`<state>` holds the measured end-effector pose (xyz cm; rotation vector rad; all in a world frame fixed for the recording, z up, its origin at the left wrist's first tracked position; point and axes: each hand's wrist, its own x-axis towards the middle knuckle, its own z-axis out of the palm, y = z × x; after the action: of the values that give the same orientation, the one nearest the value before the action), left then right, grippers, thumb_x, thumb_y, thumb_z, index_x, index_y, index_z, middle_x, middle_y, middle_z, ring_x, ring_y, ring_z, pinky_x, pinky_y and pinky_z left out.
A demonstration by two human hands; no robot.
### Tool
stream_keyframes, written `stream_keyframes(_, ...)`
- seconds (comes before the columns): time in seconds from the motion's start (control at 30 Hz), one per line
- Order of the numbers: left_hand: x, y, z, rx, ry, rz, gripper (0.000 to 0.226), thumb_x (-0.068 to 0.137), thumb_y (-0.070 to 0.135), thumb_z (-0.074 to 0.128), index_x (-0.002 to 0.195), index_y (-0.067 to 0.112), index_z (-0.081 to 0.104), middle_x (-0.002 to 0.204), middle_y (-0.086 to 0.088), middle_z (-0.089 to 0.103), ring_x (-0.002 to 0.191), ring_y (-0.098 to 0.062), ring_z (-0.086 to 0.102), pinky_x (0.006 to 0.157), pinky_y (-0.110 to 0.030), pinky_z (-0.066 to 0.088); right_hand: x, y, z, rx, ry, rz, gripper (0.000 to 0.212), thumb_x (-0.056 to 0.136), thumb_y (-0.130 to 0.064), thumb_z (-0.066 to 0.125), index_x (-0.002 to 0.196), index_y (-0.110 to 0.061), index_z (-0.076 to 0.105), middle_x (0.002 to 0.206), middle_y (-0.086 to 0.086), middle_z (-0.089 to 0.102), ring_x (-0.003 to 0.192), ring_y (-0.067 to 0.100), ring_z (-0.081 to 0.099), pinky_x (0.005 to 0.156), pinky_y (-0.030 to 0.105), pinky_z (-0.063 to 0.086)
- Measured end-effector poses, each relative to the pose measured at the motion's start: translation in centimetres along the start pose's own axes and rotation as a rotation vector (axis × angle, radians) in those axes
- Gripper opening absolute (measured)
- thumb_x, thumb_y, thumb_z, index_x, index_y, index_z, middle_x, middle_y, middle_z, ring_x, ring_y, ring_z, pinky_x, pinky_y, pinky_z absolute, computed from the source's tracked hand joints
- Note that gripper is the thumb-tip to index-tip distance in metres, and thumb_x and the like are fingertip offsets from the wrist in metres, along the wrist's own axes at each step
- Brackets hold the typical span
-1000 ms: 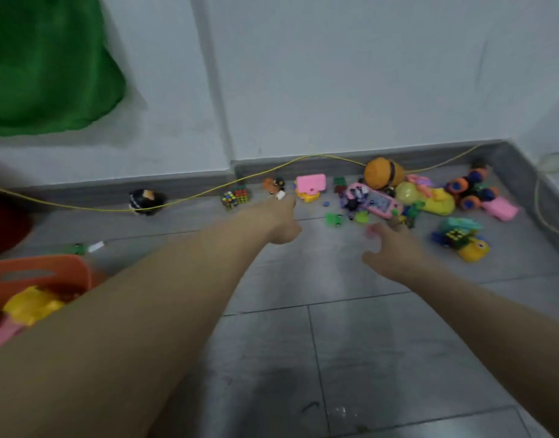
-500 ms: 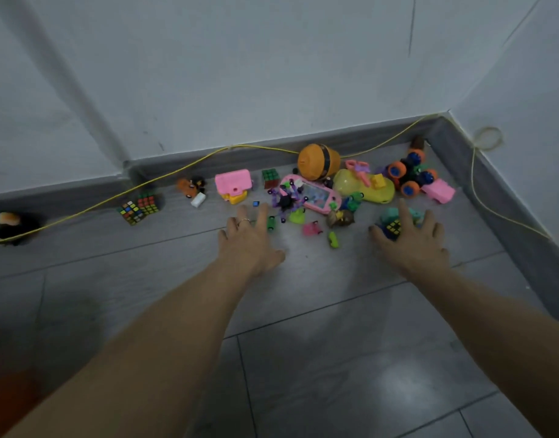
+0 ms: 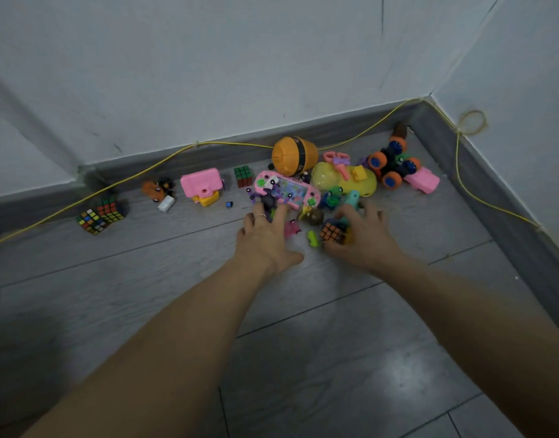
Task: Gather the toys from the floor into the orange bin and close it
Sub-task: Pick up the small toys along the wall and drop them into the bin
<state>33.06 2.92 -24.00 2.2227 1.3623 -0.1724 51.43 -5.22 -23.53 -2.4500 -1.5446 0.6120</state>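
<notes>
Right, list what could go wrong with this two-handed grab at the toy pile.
1. The right hand curls round a small puzzle cube with other small toys bunched under it; a crowded grip may spill pieces.
2. The left hand lies with fingers spread over the purple spiky toy at the pink handheld game; scooping could push loose bits like the tiny green toy away.
3. The yellow cord runs behind the pile and could snag.

Dim, cool, even light leaves the scene murky, with a soft pale glare patch on the grey floor (image 3: 401, 371) at the near right, faint shadows under the forearms, wide-angle bending of the wall lines towards the edges, and slight softness over the far toys (image 3: 303, 181).
</notes>
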Motion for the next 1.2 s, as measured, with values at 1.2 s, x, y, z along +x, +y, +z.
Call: stream_keyframes(1.2,-0.6,0.3,0.8,0.408,-0.002,0.196,0.063,0.086,0.055,0.059,0.137,0.033,0.030,0.153,-0.016,0.010,0.130,-0.041,0.026,0.098,-0.051,0.040,-0.4,-2.7,-0.5,-0.170,-0.196,-0.104,0.062,0.073,-0.054,0.074,0.127,-0.034,0.051,0.134,0.008,0.029,0.125,0.032,0.023,0.102,0.044,0.038)
